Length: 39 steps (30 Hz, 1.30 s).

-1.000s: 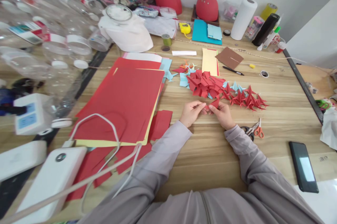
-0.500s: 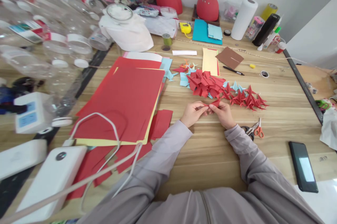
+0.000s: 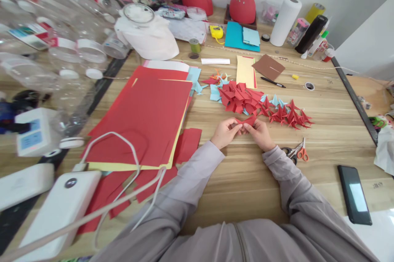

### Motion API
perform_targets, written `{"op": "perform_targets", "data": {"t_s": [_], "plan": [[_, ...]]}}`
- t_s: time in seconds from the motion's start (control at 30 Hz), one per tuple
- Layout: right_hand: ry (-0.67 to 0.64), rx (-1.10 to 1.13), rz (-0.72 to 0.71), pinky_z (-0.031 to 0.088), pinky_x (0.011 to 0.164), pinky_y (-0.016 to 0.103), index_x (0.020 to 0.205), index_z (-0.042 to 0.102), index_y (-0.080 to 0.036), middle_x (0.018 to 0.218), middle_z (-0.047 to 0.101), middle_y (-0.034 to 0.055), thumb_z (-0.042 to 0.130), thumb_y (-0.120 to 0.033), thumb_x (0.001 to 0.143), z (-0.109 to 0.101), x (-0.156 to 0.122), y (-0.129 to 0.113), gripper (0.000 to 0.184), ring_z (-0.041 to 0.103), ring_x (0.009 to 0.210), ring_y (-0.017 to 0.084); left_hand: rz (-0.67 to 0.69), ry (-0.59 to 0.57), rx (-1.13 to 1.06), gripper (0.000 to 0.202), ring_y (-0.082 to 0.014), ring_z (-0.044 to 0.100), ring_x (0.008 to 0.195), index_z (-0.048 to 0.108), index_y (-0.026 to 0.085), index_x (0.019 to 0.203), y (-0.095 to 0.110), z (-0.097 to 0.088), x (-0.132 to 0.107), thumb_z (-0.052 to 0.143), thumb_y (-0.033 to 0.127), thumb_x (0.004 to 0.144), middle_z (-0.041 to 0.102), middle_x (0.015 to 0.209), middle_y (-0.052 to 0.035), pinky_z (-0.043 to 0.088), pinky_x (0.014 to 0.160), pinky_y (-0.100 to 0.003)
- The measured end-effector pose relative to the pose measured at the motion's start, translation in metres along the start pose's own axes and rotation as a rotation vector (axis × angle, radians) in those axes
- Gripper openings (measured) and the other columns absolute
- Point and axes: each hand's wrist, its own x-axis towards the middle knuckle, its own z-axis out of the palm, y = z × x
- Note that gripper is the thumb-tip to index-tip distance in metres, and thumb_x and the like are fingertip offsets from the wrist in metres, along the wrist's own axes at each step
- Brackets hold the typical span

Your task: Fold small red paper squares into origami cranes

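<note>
Between my two hands is a small folded piece of red paper, held just above the wooden table. My left hand pinches its left part with thumb and fingers. My right hand pinches the right part, and the two thumbs nearly meet. The fingers cover the paper's lower portion. Just beyond the hands lies a pile of folded red paper pieces, with a row of pointed red paper cranes to its right. Some light blue folded pieces sit among them.
A stack of red sheets lies left, with cut red pieces beside it. Scissors rest right of my right hand, and a phone farther right. White cables cross a power bank. Plastic bottles crowd the far left.
The red paper between my fingers has changed its angle slightly, and more of its upper edge shows. Both hands stay in nearly the same place.
</note>
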Motion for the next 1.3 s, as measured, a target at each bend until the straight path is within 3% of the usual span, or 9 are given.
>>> {"op": "perform_targets", "data": {"t_s": [0.3, 0.53, 0.97, 1.3], "plan": [[-0.126, 0.033, 0.011, 0.048, 0.057, 0.028, 0.066, 0.062, -0.019, 0.061, 0.065, 0.0016, 0.063, -0.066, 0.070, -0.004, -0.002, -0.007, 0.048, 0.057, 0.056, 0.013, -0.010, -0.140, -0.169, 0.027, -0.0109, 0.058, 0.056, 0.061, 0.014, 0.074, 0.003, -0.001, 0.000, 0.068, 0.040, 0.073, 0.065, 0.065, -0.0019, 0.046, 0.059, -0.025], [-0.032, 0.044, 0.011, 0.048, 0.057, 0.027, 0.068, 0.062, -0.018, 0.061, 0.066, 0.0014, 0.066, -0.063, 0.068, -0.002, -0.002, -0.006, 0.045, 0.060, 0.057, 0.013, -0.022, -0.055, -0.144, 0.027, -0.0116, 0.059, 0.056, 0.062, 0.014, 0.068, 0.006, 0.001, -0.001, 0.073, 0.040, 0.069, 0.067, 0.064, -0.0027, 0.048, 0.060, -0.026], [-0.007, 0.046, 0.016, 0.050, 0.058, 0.028, 0.070, 0.064, -0.018, 0.062, 0.067, 0.0015, 0.068, -0.060, 0.068, -0.001, -0.002, -0.004, 0.042, 0.061, 0.058, 0.013, 0.009, -0.060, -0.130, 0.027, -0.0119, 0.059, 0.057, 0.063, 0.015, 0.067, 0.007, 0.001, -0.001, 0.070, 0.041, 0.072, 0.066, 0.065, -0.0030, 0.048, 0.059, -0.026], [0.007, 0.023, 0.019, 0.049, 0.057, 0.028, 0.070, 0.061, -0.018, 0.060, 0.064, -0.0003, 0.072, -0.054, 0.066, -0.001, -0.001, 0.003, 0.038, 0.056, 0.054, 0.012, 0.002, 0.050, -0.013, 0.026, -0.0105, 0.054, 0.046, 0.058, 0.014, 0.060, -0.001, 0.001, -0.002, 0.071, 0.035, 0.070, 0.062, 0.059, -0.0026, 0.040, 0.046, -0.024]]}}
